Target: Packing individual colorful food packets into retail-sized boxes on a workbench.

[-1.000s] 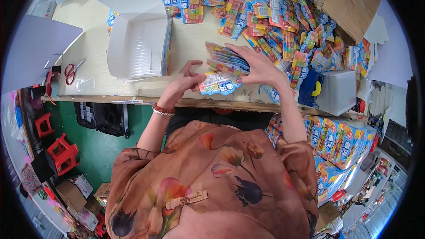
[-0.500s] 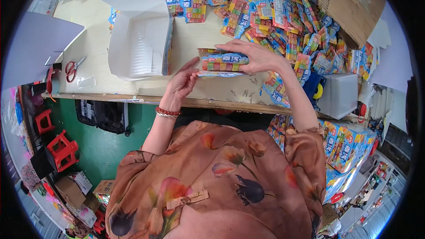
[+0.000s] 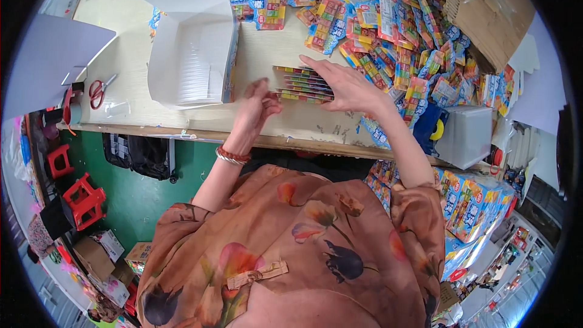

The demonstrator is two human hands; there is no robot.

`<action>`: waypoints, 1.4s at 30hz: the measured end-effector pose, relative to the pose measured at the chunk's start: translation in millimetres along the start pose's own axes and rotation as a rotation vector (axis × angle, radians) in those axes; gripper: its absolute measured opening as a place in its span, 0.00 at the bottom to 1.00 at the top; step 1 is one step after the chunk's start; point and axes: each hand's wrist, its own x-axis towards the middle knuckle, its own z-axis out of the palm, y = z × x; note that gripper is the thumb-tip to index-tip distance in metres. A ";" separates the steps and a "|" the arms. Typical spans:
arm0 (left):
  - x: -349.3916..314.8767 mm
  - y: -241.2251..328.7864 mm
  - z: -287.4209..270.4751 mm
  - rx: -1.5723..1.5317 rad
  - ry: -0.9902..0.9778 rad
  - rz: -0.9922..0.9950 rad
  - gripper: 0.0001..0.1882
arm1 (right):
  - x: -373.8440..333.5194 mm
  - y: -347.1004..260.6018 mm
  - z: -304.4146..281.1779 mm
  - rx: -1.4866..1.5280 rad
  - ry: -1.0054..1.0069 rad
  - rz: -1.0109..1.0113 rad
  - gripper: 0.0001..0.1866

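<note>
My right hand (image 3: 352, 87) grips a stack of flat colourful packets (image 3: 302, 85) above the table, thumb at the near side and fingers at the far side. The stack is held edge-on, so several thin edges show in layers. My left hand (image 3: 260, 107) is just left of the stack, fingers partly curled and apart, with nothing seen in it. Whether its fingertips touch the packets I cannot tell. To the left of both hands stands an open white box (image 3: 191, 61) with a ridged clear insert and its lid raised.
A big heap of loose blue, red and yellow packets (image 3: 388, 21) covers the table's far right, beside a cardboard carton (image 3: 489, 15). Red-handled scissors (image 3: 97, 93) lie at the left. A clear plastic container (image 3: 464, 136) stands near the right front edge. Below are red stools (image 3: 85, 201).
The stack has turned from showing a printed face to showing its layered edges, and the packets are now gathered together in my right hand. My left hand has come away slightly.
</note>
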 end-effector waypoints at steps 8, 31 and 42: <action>3.2 8.8 34.2 1.443 -0.064 1.222 0.73 | 10.1 19.5 -8.5 0.098 0.007 -0.067 0.56; 18.0 5.9 21.0 1.066 -0.549 0.722 0.72 | -48.3 32.7 94.6 1.174 0.808 0.060 0.41; -10.8 16.9 12.7 1.009 -0.563 0.638 0.62 | -32.2 -26.3 104.7 1.124 0.945 0.093 0.46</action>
